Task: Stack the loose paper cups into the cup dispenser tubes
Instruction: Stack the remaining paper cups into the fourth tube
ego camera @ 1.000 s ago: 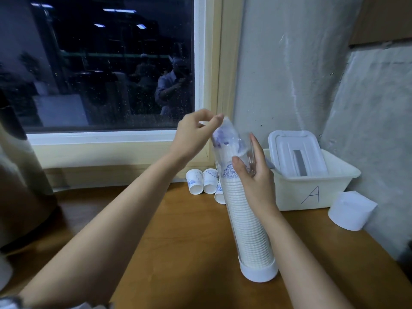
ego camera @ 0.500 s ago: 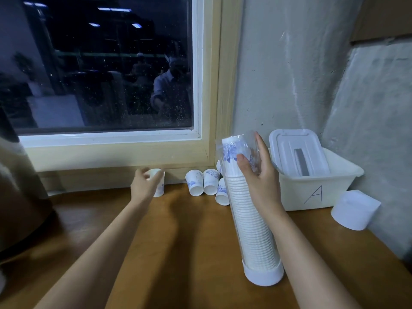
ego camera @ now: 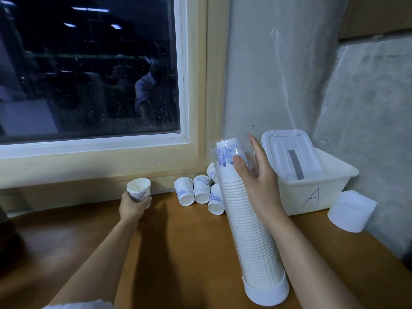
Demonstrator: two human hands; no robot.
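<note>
Left hand (ego camera: pixel 133 207) grips an upright paper cup (ego camera: pixel 139 190) by the window ledge; right hand (ego camera: pixel 259 181) clasps the nearly full dispenser tube (ego camera: pixel 249 230). Loose cups (ego camera: pixel 201 192) lie between.

the left hand (ego camera: pixel 133 207) grips a white paper cup with blue print (ego camera: pixel 138 190), mouth up, just below the window frame. the right hand (ego camera: pixel 259 184) holds the top of a clear plastic dispenser tube (ego camera: pixel 252 237), which stands tilted on the brown wooden counter (ego camera: pixel 189 253), packed with stacked white cups. several loose printed cups (ego camera: pixel 201 192) lie on their sides behind it, beside a white plastic bin (ego camera: pixel 312 197).
</note>
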